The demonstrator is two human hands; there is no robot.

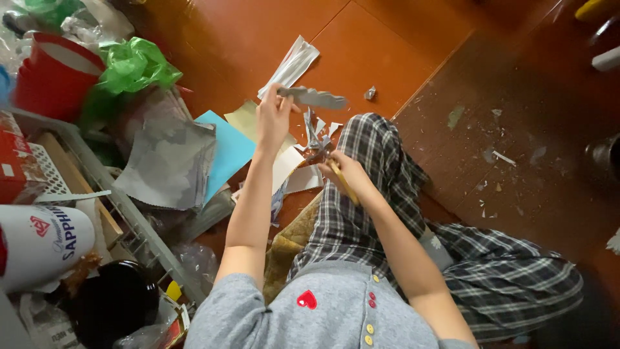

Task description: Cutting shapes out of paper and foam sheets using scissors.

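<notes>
left hand (pixel 274 118): pinching a grey cut-out paper strip (pixel 314 97), held up over the floor
right hand (pixel 344 171): wrapped around scissors (pixel 330 163), blades at the strip's dangling bit
around: blue sheet (pixel 227 150) and paper scraps (pixel 494 155) on the red-brown floor (pixel 381 52)

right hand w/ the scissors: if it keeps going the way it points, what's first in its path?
Probably the grey paper cut-out at the scissors' tips, ahead of the right hand. Beyond that, the strip in the left hand; depth unclear.
</notes>
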